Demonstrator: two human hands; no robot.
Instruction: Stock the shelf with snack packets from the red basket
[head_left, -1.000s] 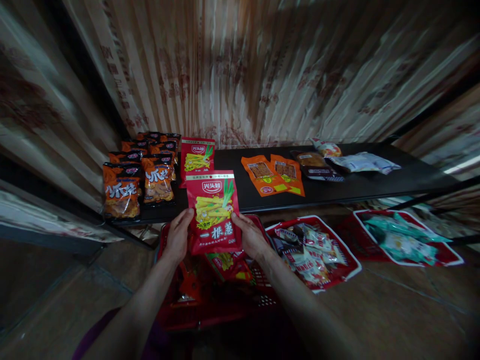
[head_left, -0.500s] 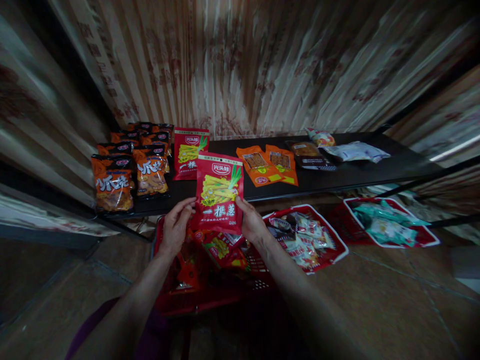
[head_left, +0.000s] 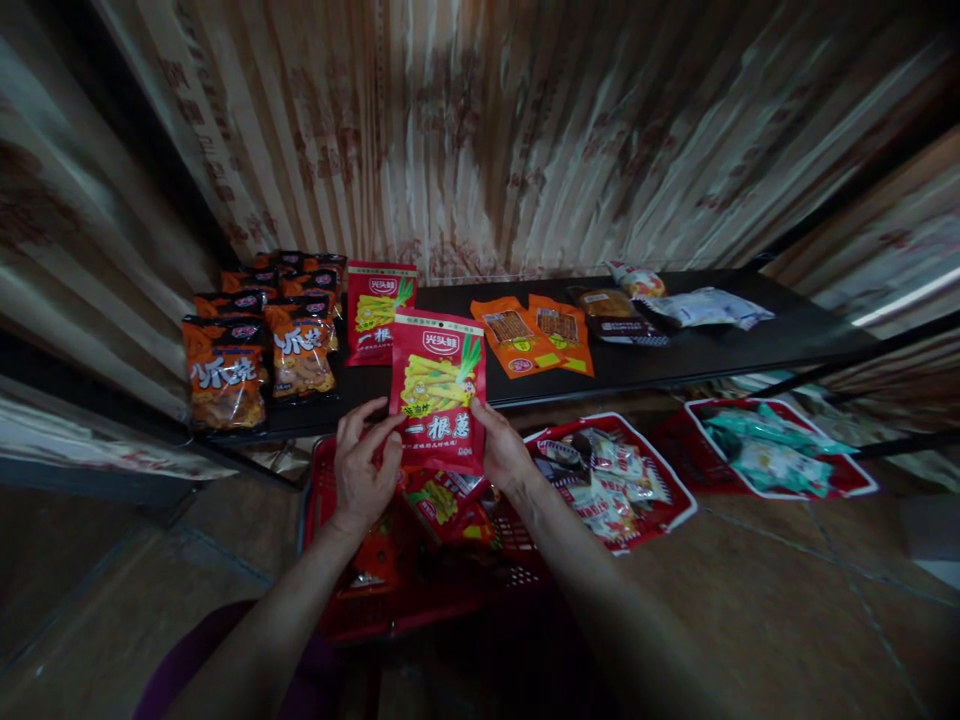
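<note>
A red snack bag [head_left: 436, 385] with yellow sticks and green scallion printed on it is upright in front of me, between my hands. My right hand [head_left: 501, 445] grips its lower right edge, thumb on the front, other fingers hidden behind. My left hand [head_left: 367, 460] is at its lower left edge, fingers spread, with one fingertip against the front. Behind it, a matching red bag [head_left: 369, 345] stands on the black shelf [head_left: 435, 295]. Below my hands, a red basket [head_left: 319, 490] holds similar red packets [head_left: 442, 500] and orange ones.
Several orange-and-black snack bags [head_left: 227, 385] stand in rows at the shelf's left. Two orange packets [head_left: 504, 335], a brown-topped pack [head_left: 622, 318] and a white bag [head_left: 709, 307] lie farther right. Two more baskets, one with white packets [head_left: 611, 500], one with green packets [head_left: 780, 460], are below.
My left hand's fingers have loosened and spread, one of them now over the bag's front. The red bag has dropped slightly, still in my right hand.
</note>
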